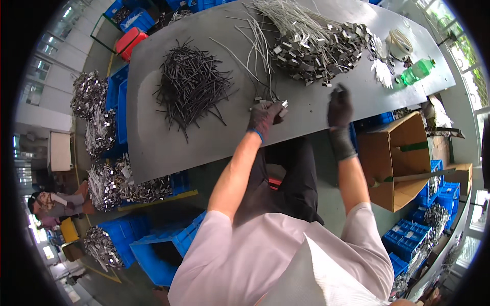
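Observation:
My left hand [264, 118], in a dark glove with a blue cuff, is closed around a small silver metal block [284, 104] near the table's front edge. Thin wires lie just beyond those fingers, though the grip hides whether they join the block. To the right, my right hand [340, 108] hangs over the table edge, its dark glove smeared by motion. Whether it holds anything is not visible. Beyond it lies a heap of metal blocks [321, 53] with pale wires [286, 15]. A pile of short black tubes or sticks [190, 84] rests to the left.
On the table's right are a green bottle [417, 71], a roll of tape [399, 43] and white strips [382, 73]. An open cardboard box [375, 158] stands below the right edge. Blue crates [122, 232] of metal parts surround the table, and a red stool [131, 42] sits far left.

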`<state>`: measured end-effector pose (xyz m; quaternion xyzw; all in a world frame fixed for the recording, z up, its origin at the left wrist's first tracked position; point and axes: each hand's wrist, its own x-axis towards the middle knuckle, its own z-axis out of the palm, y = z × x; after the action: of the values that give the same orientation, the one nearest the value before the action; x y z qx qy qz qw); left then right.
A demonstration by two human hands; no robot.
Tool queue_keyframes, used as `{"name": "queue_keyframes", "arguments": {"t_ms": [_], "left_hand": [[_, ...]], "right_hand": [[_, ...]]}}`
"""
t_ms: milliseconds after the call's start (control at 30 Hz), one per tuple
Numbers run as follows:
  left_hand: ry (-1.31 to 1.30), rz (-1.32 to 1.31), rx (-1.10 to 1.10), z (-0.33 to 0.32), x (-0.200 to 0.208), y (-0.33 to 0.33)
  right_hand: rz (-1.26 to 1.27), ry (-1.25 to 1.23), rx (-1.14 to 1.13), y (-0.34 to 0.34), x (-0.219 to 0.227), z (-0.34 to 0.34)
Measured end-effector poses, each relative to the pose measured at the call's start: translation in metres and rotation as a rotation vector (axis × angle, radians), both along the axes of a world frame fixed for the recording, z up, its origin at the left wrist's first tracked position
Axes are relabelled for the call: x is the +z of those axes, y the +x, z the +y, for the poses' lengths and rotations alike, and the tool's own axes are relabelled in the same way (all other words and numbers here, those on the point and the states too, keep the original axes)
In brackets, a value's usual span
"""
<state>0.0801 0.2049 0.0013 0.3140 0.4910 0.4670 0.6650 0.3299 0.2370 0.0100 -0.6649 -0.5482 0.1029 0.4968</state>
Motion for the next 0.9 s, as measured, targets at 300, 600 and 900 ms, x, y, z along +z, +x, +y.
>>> {"name": "queue_keyframes", "arguments": {"t_ms": [300, 600, 900], "left_hand": [[0.146, 1.173, 0.092, 0.029, -0.030, -0.084], [-0.331, 1.665, -0.019, 0.034, -0.110, -0.165], [-0.050, 1.709, -0.114, 0.030, -0.152, -0.180]], "right_hand": [[-0.560, -0.057, 0.072, 0.090, 0.040, 0.102], [1.582, 0.132, 0.291, 0.111, 0.062, 0.019], [-0.373, -0.282, 0.061, 0.117, -0.072, -0.056]]}}
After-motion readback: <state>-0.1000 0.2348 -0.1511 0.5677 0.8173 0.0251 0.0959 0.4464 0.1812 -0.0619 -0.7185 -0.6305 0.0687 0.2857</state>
